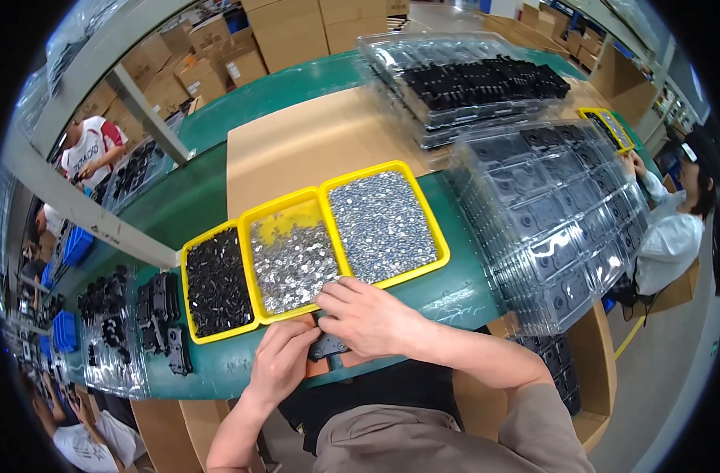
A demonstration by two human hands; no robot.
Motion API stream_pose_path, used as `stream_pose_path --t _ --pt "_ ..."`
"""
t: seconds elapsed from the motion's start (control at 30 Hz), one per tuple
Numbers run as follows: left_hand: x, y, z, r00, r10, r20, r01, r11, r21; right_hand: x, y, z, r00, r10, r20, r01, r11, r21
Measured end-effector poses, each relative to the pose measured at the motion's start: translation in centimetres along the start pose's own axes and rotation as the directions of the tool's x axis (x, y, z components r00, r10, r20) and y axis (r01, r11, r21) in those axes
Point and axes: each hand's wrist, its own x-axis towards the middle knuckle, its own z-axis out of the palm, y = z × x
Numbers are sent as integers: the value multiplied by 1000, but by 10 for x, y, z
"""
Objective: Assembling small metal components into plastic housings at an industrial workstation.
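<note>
A dark grey plastic part with small round metal bits on it lies at the table's near edge, over an orange-brown block. My left hand is closed at the part's left end, fingertips bent against it. From the right, my right hand reaches over the part with curled fingers; its fingertips and anything between them are hidden. Just beyond my hands stand three joined yellow trays. One tray has black cylindrical pieces, the middle tray small silver metal pieces, and the right tray many small bluish-silver pieces.
Clear plastic trays with dark parts are stacked at the right; another stack stands behind on cardboard. Black housings lie at the left by a metal post. Other people sit at both sides.
</note>
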Motion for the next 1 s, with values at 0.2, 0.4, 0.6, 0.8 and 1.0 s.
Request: stream_pose_path --t 0.2,0.4,0.6,0.8,1.0 --pt "6 -1 -10 995 61 82 -59 998 -34 -22 -2 -4 993 98 -59 -98 995 5" --pt "15 40 -24 980 -67 187 54 996 75 -60 -45 -1 901 420 -110 -337 836 434" --pt "35 51 -12 933 -115 340 15 959 281 -74 -48 6 827 551 -115 -390 708 589" --pt "34 62 -4 898 -200 391 6 895 446 -74 -50 14 804 581 -130 -426 714 555" --pt "43 69 -16 901 -206 381 105 957 271 -78 -51 12 774 618 -138 -440 682 584"
